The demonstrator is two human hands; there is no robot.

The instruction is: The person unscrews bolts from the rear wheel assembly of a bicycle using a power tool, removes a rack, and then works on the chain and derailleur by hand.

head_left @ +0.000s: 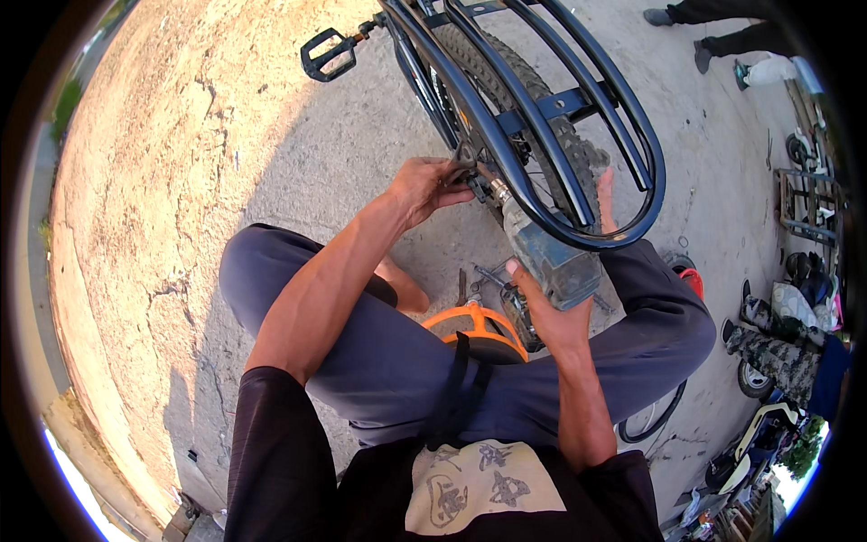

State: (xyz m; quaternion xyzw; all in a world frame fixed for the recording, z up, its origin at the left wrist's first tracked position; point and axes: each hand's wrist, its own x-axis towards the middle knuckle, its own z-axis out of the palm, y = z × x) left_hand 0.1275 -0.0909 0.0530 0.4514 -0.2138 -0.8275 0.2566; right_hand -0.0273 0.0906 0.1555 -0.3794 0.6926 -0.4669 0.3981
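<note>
In front of me is a bicycle with a black tubular rear rack (528, 99) over a knobby tyre (495, 68). My right hand (555, 321) is wrapped round a dusty blue-grey impact wrench (551, 257), below the rack's curved end. Its metal nose (499, 190) points up and left toward the frame by the wheel. At that spot my left hand (429, 190) pinches a small dark part (465, 173) beside the wheel. Fingers and rack partly hide where the nose meets the bicycle, so contact there is unclear.
Between my feet lie an orange ring-shaped frame (479, 318) and several metal tools (495, 274). A black pedal (328, 56) juts out at upper left. Another person's legs (745, 38) show at upper right; someone in camouflage trousers (777, 357) is at right, near a parked motorcycle (754, 443).
</note>
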